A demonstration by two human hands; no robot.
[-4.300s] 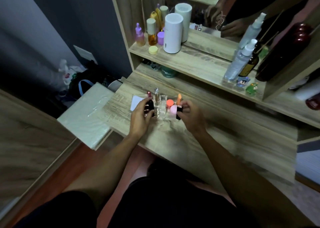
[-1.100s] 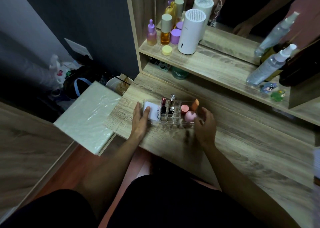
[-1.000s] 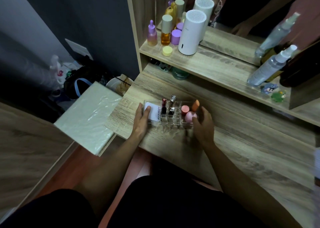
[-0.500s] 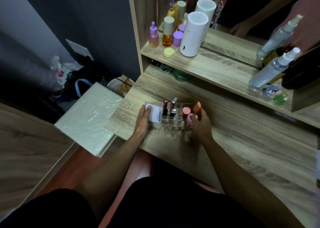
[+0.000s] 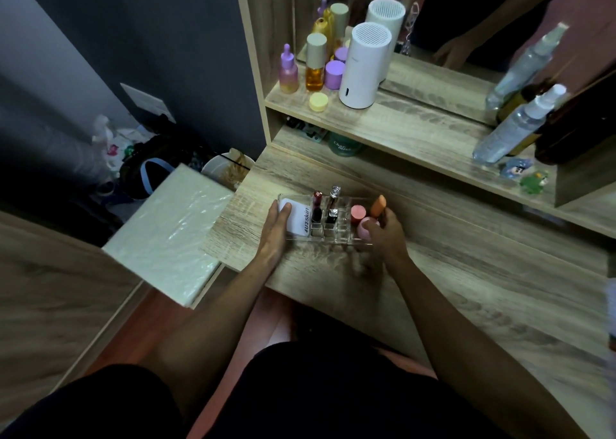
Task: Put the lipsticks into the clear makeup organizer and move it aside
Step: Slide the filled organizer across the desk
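Nearest, the person's lap and forearms fill the bottom of the view, cut off by the frame. Both hands reach to the organizer (image 5: 325, 220) near the left front of the desk (image 5: 466, 272). The left hand (image 5: 275, 230) lies against its left end, fingers extended over the white compact (image 5: 296, 220) in that end compartment. The right hand (image 5: 383, 233) cups the right end, fingers curled round the wall beside the pink sponge (image 5: 365, 227). Bracing both ends looks like a two-handed hold for shifting the tray without tipping its contents, though I cannot tell how firmly either hand presses.

Two lipsticks (image 5: 316, 208) stand upright in the middle slots, so the loading seems done and the move aside remains. The clear walls are hard to trace against the wood, and the near slots may be empty or not. An orange sponge (image 5: 378, 205) stands behind the right fingers, partly hidden.

Farther back, the shelf (image 5: 416, 125) carries bottles (image 5: 315, 68), and the mirror (image 5: 466, 22) is cropped at the top.
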